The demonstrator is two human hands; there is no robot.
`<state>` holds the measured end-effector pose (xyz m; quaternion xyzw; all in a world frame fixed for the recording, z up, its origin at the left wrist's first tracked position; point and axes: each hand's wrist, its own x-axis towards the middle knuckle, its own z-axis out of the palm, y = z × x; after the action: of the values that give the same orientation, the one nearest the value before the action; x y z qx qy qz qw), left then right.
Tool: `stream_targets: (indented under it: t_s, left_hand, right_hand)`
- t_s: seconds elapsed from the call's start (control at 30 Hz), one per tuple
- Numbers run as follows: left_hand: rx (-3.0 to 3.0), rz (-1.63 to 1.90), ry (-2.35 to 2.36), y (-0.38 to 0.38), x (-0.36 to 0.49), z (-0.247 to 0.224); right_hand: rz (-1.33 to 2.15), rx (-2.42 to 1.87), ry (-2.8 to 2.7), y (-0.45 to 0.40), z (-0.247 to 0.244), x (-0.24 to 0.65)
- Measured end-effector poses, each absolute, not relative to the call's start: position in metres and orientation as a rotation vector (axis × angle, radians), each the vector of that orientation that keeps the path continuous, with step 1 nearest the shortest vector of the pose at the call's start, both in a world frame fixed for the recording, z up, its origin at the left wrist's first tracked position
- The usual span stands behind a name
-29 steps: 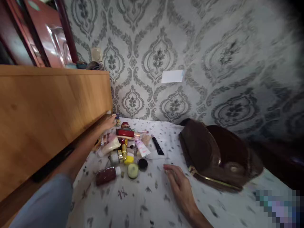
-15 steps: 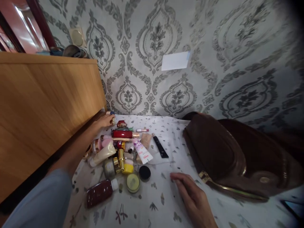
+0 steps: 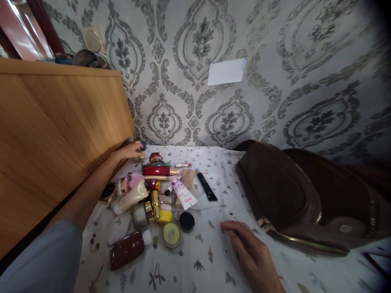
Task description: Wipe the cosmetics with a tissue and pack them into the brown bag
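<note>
My left hand reaches to the far left edge of the bedsheet, fingers closed around a small dark blue round-topped item, mostly hidden by them. Just below its fingertips is a small gold-coloured piece. Close by lie a red jar and a red bottle with a gold cap. My right hand rests on the sheet with nothing in it, fingers loosely extended. Nearest to it are a black tube and a black round lid.
A cream tube, white-purple tube, open yellowish jar and dark red bottle lie among several cosmetics on the patterned sheet. A brown bag stands right. A wooden cabinet borders the left.
My left hand has shifted slightly, and the dark blue item now sits a little further right at its fingertips. The view has tilted slightly. My right hand stays nearly still.
</note>
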<state>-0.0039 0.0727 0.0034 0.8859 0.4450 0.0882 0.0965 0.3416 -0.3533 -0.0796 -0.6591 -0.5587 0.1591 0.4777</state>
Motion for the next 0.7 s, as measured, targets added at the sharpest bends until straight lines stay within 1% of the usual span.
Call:
stream_targets:
  t_s: [0.2,0.3,0.4,0.5,0.57,0.7]
  left_hand:
    - [2.681,0.286,1.426,0.089,0.027,-0.001]
    - [2.713,0.203,1.289,0.089,0.050,-0.002]
    - [2.702,0.043,1.095,0.081,0.072,-0.005]
    - [2.671,-0.067,1.020,0.073,0.083,-0.008]
    - [2.670,-0.048,1.058,0.071,0.082,-0.009]
    - [2.674,0.124,1.211,0.071,0.076,-0.009]
  right_hand:
    - [0.375,-1.590,-1.368,-0.353,-0.080,0.342]
    - [0.371,-1.580,-1.352,-0.352,-0.081,0.342]
    - [0.381,-1.579,-1.352,-0.352,-0.082,0.342]
    - [0.407,-1.594,-1.363,-0.353,-0.080,0.342]
    - [0.406,-1.598,-1.358,-0.353,-0.079,0.342]
    - [0.423,-1.605,-1.340,-0.354,-0.078,0.340]
